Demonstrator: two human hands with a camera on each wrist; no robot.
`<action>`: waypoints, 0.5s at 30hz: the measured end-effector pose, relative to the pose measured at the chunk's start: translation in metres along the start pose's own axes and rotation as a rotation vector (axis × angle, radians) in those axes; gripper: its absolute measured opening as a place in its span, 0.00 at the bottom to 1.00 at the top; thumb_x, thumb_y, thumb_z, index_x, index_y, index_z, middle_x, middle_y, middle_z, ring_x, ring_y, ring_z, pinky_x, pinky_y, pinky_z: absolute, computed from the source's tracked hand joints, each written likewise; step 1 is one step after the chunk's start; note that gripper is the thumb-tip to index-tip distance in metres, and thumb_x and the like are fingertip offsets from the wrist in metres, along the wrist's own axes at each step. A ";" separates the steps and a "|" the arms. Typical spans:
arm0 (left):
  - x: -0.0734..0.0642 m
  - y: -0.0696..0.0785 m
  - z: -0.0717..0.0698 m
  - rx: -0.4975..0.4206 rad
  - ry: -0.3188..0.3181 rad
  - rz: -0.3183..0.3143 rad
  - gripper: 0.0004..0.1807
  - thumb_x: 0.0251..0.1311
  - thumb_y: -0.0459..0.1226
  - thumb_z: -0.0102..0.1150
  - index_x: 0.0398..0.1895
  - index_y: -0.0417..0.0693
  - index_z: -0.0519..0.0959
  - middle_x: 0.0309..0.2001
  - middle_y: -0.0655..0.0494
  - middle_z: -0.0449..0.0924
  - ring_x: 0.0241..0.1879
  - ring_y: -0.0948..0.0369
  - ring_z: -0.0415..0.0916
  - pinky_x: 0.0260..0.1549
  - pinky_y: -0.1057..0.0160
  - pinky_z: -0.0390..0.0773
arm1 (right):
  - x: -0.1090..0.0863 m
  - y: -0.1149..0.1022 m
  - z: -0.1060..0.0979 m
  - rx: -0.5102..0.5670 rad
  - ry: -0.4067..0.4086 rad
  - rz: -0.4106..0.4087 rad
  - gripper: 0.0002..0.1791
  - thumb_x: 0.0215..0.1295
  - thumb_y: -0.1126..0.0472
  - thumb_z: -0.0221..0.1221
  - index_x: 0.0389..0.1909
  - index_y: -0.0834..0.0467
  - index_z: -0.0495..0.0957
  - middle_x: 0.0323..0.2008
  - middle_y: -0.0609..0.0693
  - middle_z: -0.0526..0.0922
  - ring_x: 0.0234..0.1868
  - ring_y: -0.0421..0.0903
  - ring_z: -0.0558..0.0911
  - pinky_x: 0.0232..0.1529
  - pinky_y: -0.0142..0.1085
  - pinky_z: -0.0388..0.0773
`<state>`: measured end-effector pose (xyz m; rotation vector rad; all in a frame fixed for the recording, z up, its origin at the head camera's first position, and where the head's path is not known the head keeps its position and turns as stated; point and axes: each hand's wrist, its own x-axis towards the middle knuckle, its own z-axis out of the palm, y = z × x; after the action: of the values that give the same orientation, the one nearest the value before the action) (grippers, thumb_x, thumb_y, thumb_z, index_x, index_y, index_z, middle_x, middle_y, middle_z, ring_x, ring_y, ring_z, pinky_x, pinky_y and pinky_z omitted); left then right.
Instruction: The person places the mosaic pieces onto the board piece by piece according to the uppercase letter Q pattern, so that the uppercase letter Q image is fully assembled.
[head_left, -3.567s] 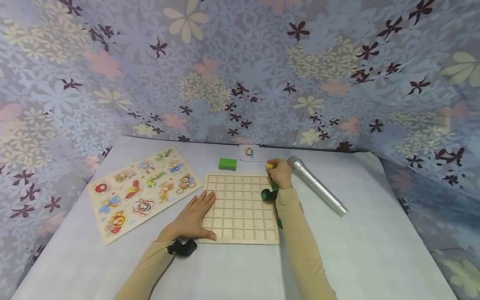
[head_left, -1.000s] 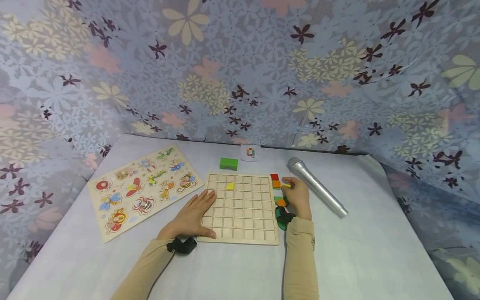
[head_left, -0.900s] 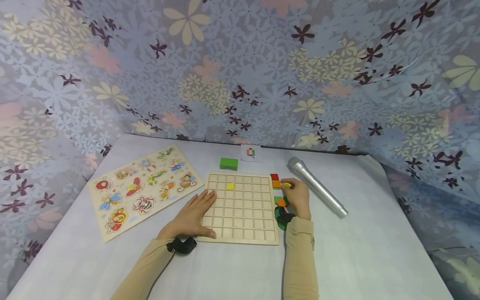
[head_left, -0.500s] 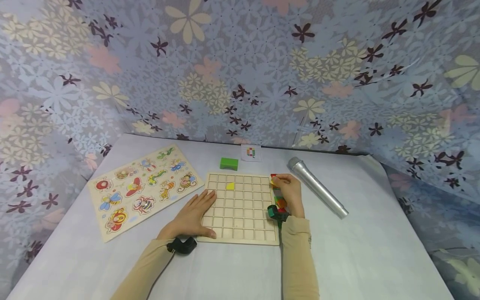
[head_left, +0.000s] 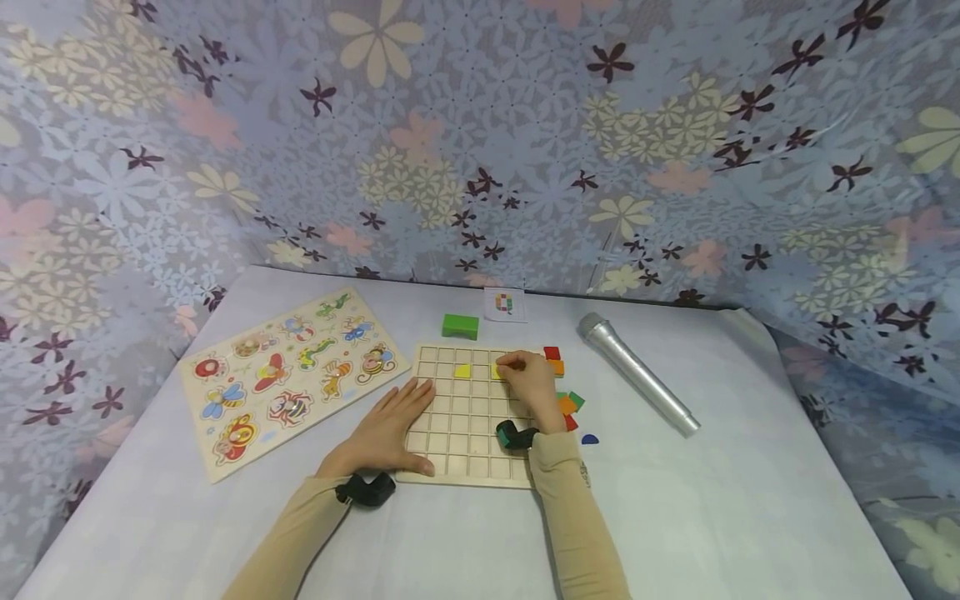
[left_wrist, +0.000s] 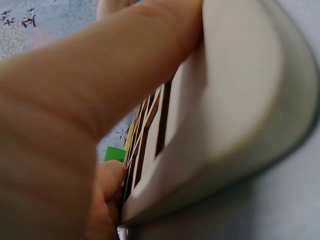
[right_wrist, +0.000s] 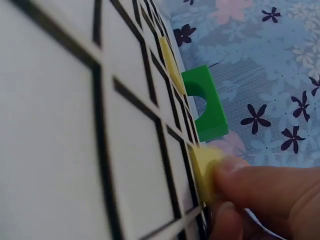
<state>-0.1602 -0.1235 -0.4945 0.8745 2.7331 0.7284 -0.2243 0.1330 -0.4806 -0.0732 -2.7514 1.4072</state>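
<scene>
A wooden grid board lies at the middle of the table in the head view. My left hand rests on its left edge with fingers straight and thumb spread near the front corner; the thumb crosses the rim in the left wrist view. Between thumb and fingers my right hand pinches a small yellow piece, right at a cell in the second row from the back. Another yellow piece sits in a cell of the same row, further left.
Right of the board lie a red piece, orange pieces, green pieces and a blue half-round piece. Behind it are a green block and a pattern card. An insect puzzle lies left, a silver microphone right.
One yellow piece has come to sit in the grid. My right hand has carried another yellow piece leftward from beside the board to over its cells. The left hand has stayed put.
</scene>
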 end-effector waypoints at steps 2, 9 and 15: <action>0.000 0.000 0.000 0.004 -0.003 -0.003 0.67 0.37 0.63 0.71 0.76 0.41 0.49 0.78 0.46 0.43 0.78 0.46 0.37 0.76 0.44 0.41 | 0.000 0.000 0.001 -0.031 -0.020 -0.016 0.05 0.61 0.64 0.63 0.34 0.60 0.86 0.34 0.55 0.86 0.34 0.47 0.79 0.34 0.31 0.73; 0.000 -0.001 0.002 0.006 0.005 0.003 0.67 0.37 0.64 0.71 0.76 0.41 0.49 0.78 0.46 0.44 0.78 0.46 0.37 0.76 0.44 0.41 | 0.002 0.005 -0.013 0.026 -0.079 -0.018 0.09 0.64 0.63 0.61 0.42 0.61 0.84 0.42 0.59 0.86 0.37 0.50 0.81 0.38 0.36 0.77; 0.000 -0.002 0.002 -0.003 0.011 0.002 0.68 0.36 0.64 0.71 0.76 0.41 0.49 0.78 0.47 0.44 0.78 0.46 0.37 0.76 0.44 0.41 | 0.004 0.023 -0.042 0.124 0.026 0.057 0.17 0.64 0.61 0.61 0.53 0.59 0.80 0.54 0.59 0.81 0.50 0.54 0.79 0.38 0.32 0.73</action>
<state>-0.1606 -0.1237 -0.4968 0.8750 2.7403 0.7390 -0.2248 0.1809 -0.4745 -0.1643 -2.6546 1.5753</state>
